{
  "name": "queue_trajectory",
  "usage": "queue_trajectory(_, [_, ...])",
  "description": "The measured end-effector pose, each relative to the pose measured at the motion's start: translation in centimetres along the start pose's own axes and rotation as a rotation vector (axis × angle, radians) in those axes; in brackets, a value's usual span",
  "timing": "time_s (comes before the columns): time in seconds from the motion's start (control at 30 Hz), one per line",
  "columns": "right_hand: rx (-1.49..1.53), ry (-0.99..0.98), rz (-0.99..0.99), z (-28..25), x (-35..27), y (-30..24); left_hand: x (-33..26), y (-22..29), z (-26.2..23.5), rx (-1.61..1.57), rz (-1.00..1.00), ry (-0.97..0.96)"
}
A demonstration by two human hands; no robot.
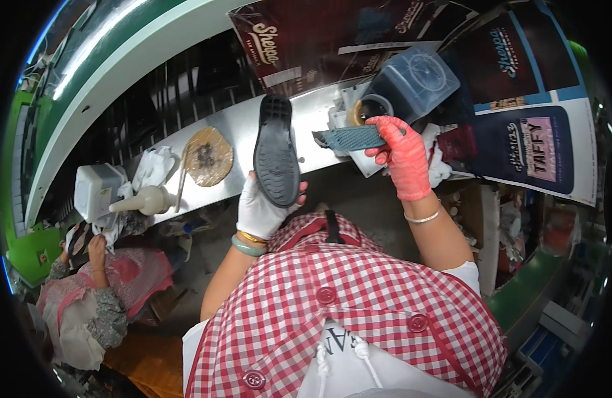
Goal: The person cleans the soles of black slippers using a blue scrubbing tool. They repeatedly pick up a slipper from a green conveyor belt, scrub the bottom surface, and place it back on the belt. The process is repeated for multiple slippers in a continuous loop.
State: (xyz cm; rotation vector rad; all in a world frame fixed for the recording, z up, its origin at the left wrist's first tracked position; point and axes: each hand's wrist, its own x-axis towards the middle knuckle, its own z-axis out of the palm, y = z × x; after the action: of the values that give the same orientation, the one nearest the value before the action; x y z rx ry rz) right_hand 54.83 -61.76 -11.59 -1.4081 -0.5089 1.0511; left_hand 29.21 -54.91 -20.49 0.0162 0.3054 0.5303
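Observation:
A black shoe sole (277,156) with a patterned surface stands nearly upright over the narrow metal bench. Its heel end rests in my left hand (259,211), which wears a white glove and has its fingers closed around the edges. To the right, my right hand (407,159), in a pinkish-red glove, pinches one end of a flat teal strip (349,138) with a ribbed, woven-looking surface. The strip points left toward the sole, with a gap between them. What kind of thing the strip is, I cannot make out.
Left on the bench (243,136) lie a wrapped round disc (208,158), a thin stick (181,182), a squeeze bottle (147,200) and a white container (95,191). Behind my right hand stand a clear plastic bin (419,76) and a cup (376,106). Another person (97,292) works at far left.

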Motion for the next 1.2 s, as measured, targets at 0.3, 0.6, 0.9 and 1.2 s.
queue_trajectory(0.3, [0.008, -0.208, 0.026, 7.3, -4.4, -2.2, -1.0, -0.9, 4.8, 0.075, 0.082, -0.113])
queue_trajectory(0.6, [0.019, -0.148, -0.103, 8.0, -5.0, -2.1, -1.7, -1.5, 5.8, 0.223, 0.066, -0.063])
queue_trajectory(0.9, [0.000, -0.049, -0.249, 7.7, -3.7, -4.0, -3.0, -1.7, 6.1, 0.340, 0.012, -0.035])
queue_trajectory(1.2, [-0.041, -0.081, -0.293, 7.7, -1.6, -6.3, -3.7, -1.5, 5.9, 0.439, -0.008, -0.109])
